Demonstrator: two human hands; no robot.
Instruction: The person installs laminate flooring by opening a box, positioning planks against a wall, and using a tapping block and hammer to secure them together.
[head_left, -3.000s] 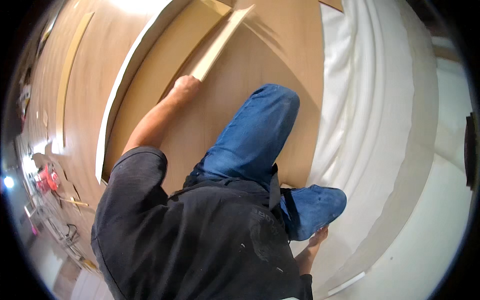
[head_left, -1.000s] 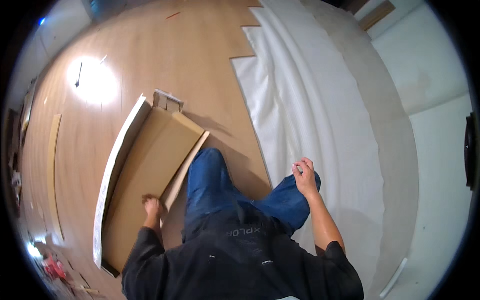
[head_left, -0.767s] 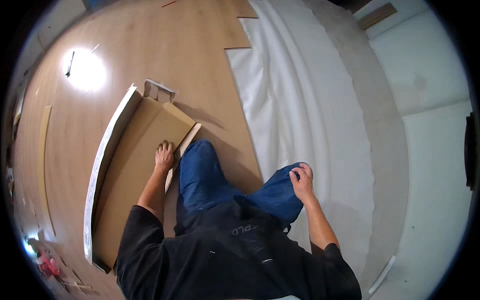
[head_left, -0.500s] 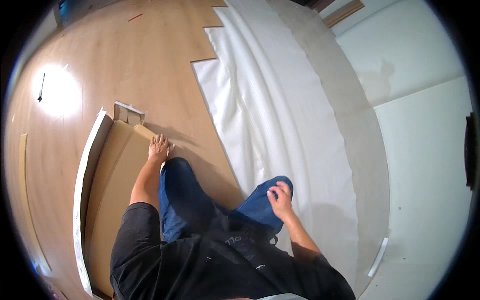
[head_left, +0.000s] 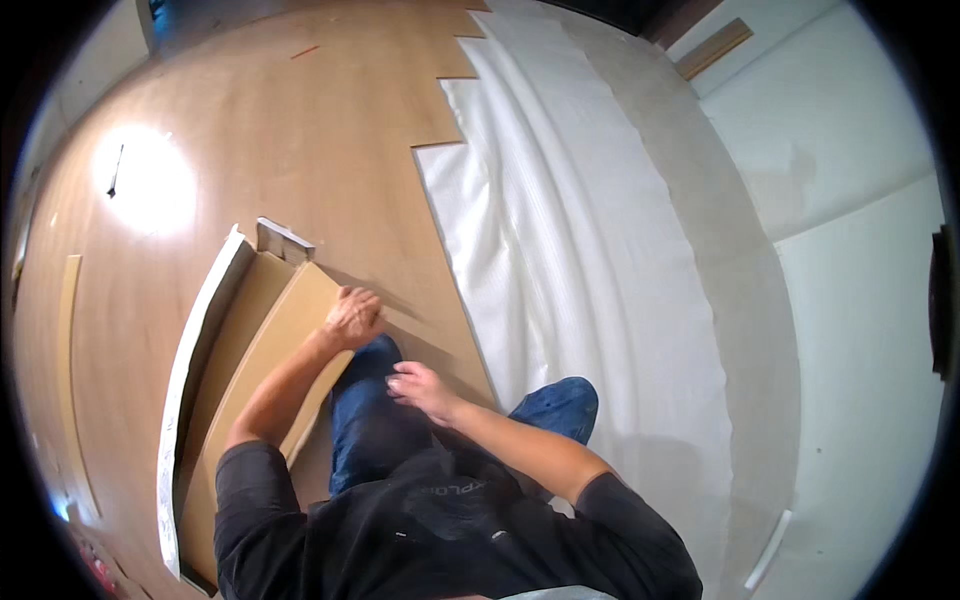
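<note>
I kneel on wood-look flooring (head_left: 390, 180) beside a long open cardboard box (head_left: 197, 355) with a white outer side. My left hand (head_left: 355, 316) has its fingers wrapped over the right edge of a tan cardboard sheet (head_left: 270, 380) lying in the box, near its far end, and the sheet sits at a slant. My right hand (head_left: 420, 390) is open over my left knee (head_left: 370, 405), fingers slightly bent and apart, below and to the right of my left hand.
White underlay (head_left: 570, 260) with folds lies to my right along the stepped plank edge, then a grey strip (head_left: 760, 350) and a pale wall (head_left: 850, 330). A long yellowish strip (head_left: 71, 380) lies at left. A dark tool (head_left: 117, 170) lies within the bright glare.
Since half a second ago my left hand has shifted right and closed over the cardboard's edge, moving the sheet. My right hand has left my right knee and reached leftward across my lap.
</note>
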